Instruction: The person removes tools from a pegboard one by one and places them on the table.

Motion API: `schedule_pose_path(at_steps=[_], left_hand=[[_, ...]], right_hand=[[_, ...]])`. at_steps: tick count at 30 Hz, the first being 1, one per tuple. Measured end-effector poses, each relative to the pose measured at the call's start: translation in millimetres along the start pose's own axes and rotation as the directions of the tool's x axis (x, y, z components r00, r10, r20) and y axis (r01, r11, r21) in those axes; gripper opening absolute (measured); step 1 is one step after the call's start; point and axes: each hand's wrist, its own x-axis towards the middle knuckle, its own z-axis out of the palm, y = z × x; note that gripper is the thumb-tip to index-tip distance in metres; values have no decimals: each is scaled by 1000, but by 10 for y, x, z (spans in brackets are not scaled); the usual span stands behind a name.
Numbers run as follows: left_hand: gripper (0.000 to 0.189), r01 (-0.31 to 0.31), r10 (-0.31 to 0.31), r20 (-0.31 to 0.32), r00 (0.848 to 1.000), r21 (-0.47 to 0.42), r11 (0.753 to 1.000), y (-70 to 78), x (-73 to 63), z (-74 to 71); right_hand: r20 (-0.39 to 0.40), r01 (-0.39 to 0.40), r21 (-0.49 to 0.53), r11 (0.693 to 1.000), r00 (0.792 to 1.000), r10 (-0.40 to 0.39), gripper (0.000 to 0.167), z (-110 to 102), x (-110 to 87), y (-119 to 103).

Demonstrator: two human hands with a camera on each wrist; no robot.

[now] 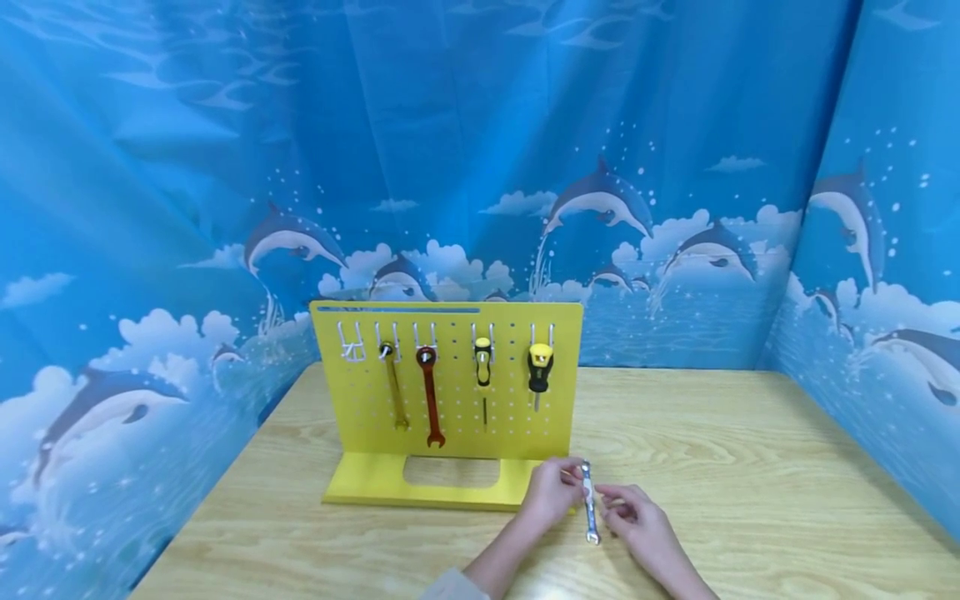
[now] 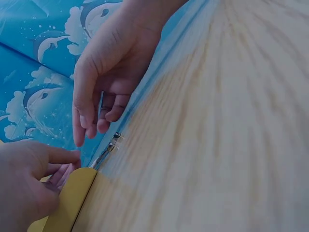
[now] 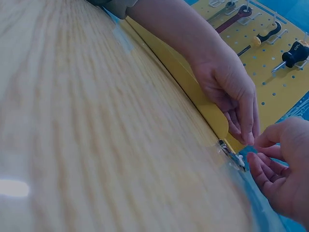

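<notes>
A small silver wrench (image 1: 590,508) lies on the wooden table, its open jaw toward the near edge, at the right end of the yellow stand. My left hand (image 1: 553,492) is just left of its far end, fingers loosely bent, and in the left wrist view this hand (image 2: 29,181) is beside the stand's base. On the wrench's other side hovers my right hand (image 1: 637,525), fingers relaxed and bent toward it. The right wrist view has the fingertips of both hands close together near the wrench (image 3: 232,155). No firm hold on it shows from either hand.
A yellow pegboard (image 1: 517,433) stands behind the hands. On its hooks hang a yellowish wrench (image 1: 395,387), a red wrench (image 1: 431,396), a slim screwdriver (image 1: 483,367) and a stubby screwdriver (image 1: 539,367). The leftmost hook (image 1: 352,346) bears no tool. Blue dolphin curtains (image 1: 465,125) surround the table (image 1: 750,483).
</notes>
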Motion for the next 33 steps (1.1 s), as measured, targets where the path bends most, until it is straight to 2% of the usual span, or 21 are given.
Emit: schedule_pose_path(at_steps=[4,7,13,19,21,26,28,30,33], left_hand=[[35,29,-29,2,1000,-69,997,20,-39,-79],[34,43,-42,8,999,-76,996,42,-79,-187],[30,-9,8,-15,1000,-25,1000,160,-141,-517],[29,-59,58,-38,998,-9,998,310,-215,-881],[28,-76,75,-51,996,-7,997,452,-282,-1012],[27,-110,113,-116,987,32,993,559,-361,-1334],[27,-121,128,-150,980,51,991,485,-344,-1458],[27,-122,132,-187,973,64,990,493,-354,-1590],[27,-112,126,-277,953,65,992,502,-351,-1795]], right_hand=[[-20,44,9,999,999,-44,27,-9,0,-62],[-18,69,23,997,997,-69,28,-14,-6,-129],[37,98,76,992,994,-101,28,21,39,-372],[149,126,124,984,978,-144,26,131,136,-697],[178,130,130,983,972,-152,26,190,171,-800],[230,192,126,973,949,-216,25,376,272,-1023],[244,221,122,967,938,-245,25,462,315,-1100],[249,244,117,963,931,-267,25,556,357,-1174],[263,275,115,955,918,-296,25,714,427,-1268]])
